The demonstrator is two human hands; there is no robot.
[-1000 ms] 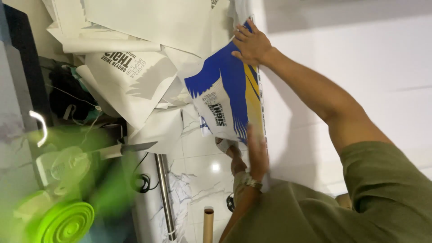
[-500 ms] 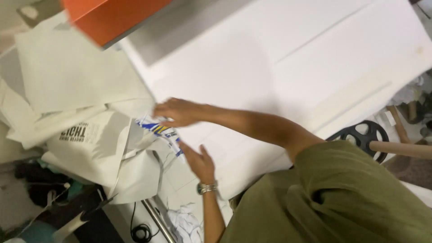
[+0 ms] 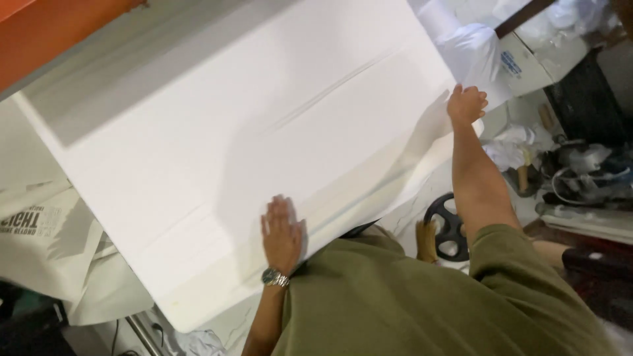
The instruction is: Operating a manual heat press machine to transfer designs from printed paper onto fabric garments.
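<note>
The white sheet [image 3: 250,132] hides the surface beneath it.

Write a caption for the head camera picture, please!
Left hand flat on a big white sheet, right hand holding its far corner.

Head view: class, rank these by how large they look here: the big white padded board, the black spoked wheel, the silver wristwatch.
1. Big white padded board, by far the largest, filling most of the view.
2. Black spoked wheel, partly hidden behind the right arm.
3. Silver wristwatch on the left wrist, the smallest.
</note>
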